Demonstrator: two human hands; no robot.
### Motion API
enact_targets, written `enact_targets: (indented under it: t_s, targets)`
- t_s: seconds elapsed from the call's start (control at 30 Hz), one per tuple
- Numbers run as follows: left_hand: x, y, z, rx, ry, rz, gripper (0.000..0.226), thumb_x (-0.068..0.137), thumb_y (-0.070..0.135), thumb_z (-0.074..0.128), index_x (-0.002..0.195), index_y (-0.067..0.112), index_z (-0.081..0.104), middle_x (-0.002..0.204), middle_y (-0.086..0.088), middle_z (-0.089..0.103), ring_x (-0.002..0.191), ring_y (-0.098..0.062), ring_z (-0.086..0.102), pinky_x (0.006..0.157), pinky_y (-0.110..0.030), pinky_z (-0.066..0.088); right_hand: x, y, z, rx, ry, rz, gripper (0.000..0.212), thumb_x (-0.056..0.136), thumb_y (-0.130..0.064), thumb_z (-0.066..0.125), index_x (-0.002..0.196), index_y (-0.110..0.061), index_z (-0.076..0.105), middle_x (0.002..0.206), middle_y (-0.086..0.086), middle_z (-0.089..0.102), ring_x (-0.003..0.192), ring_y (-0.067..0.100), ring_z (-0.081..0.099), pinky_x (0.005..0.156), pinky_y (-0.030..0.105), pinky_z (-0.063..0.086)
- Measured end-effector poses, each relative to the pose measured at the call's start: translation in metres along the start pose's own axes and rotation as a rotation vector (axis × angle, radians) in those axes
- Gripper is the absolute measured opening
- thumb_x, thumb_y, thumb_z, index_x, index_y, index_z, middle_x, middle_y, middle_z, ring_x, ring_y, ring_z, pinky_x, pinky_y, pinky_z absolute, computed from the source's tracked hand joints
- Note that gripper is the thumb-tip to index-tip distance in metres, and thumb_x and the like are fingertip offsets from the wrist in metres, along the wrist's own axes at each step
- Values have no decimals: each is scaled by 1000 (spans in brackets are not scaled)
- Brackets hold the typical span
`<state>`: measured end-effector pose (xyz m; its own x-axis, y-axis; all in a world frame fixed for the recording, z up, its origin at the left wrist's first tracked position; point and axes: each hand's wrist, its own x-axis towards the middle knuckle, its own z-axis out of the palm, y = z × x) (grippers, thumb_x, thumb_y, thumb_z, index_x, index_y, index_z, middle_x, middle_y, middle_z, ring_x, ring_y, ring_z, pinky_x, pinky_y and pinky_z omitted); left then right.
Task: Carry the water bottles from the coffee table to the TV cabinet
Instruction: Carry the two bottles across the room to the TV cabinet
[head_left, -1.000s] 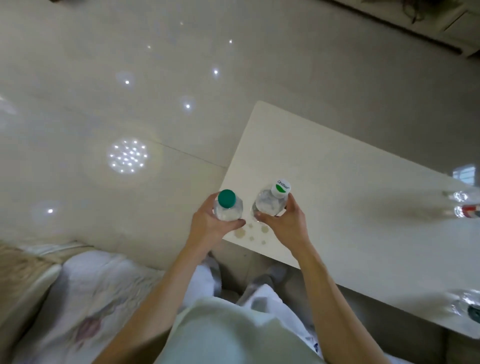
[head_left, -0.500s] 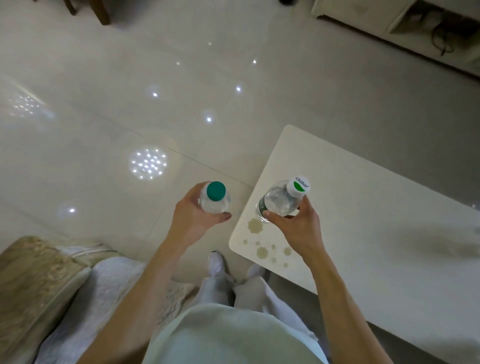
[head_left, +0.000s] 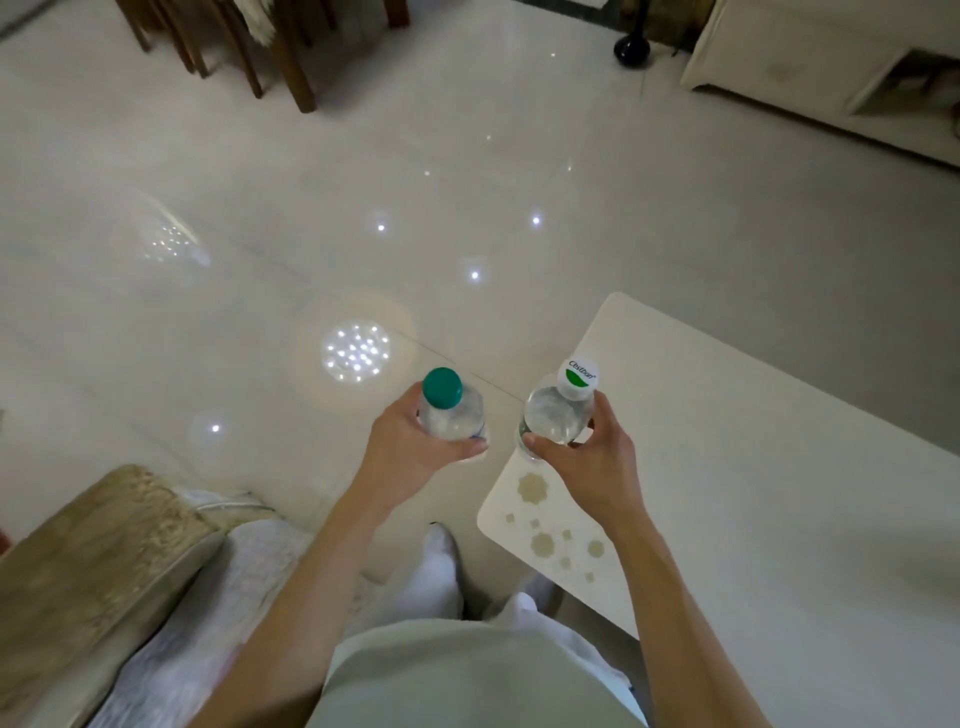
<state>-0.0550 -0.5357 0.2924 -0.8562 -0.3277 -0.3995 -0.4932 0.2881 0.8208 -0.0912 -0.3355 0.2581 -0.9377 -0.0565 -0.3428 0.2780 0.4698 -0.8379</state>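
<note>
Left hand: clasped around the body of a clear plastic water bottle with a dark green cap, thumb across the near side. The bottle is upright and held over the glossy pale tiled floor, just off the corner of the white coffee table surface.

Right hand: wrapped around a second clear plastic water bottle with a white cap bearing a green mark. This bottle is upright and sits in view over the near corner edge of the surface, above a group of beige flower-shaped marks. Whether its base touches the surface cannot be told.

The two bottles are side by side, near each other but apart.

Surroundings: a low cream cabinet stands at upper right, well apart from the hands. Dark wooden furniture legs stand at upper left. A beige upholstered seat lies at lower left.
</note>
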Motion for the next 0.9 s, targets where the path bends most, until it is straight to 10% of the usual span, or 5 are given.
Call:
enact_targets:
  t_s: [0.4,0.67,0.9]
  targets:
    - [64,-12,-101,-136,29,32,68,58,27,90,119,25,58,104,12,65,96,-7,61,76,-14,45,28,-80,89,-45,19,-4,63,72,-37,83,126,-33,50,116,-14,59,108,18,62,96,38,51]
    - [154,-32,-222,-138,-102,98,66,56,26,91,114,28,60,96,20,65,91,-4,64,71,-7,48,63,-160,209,-7,156,77,69,75,-32,82,134,-24,48,118,-9,59,102,10,56,87,22,41]
    - [198,-26,-298,-163,-98,154,64,56,23,91,112,28,60,96,22,63,88,4,61,66,-1,44,83,-220,251,11,196,38,61,72,-32,83,125,-33,53,104,-25,57,81,-29,53,71,7,41]
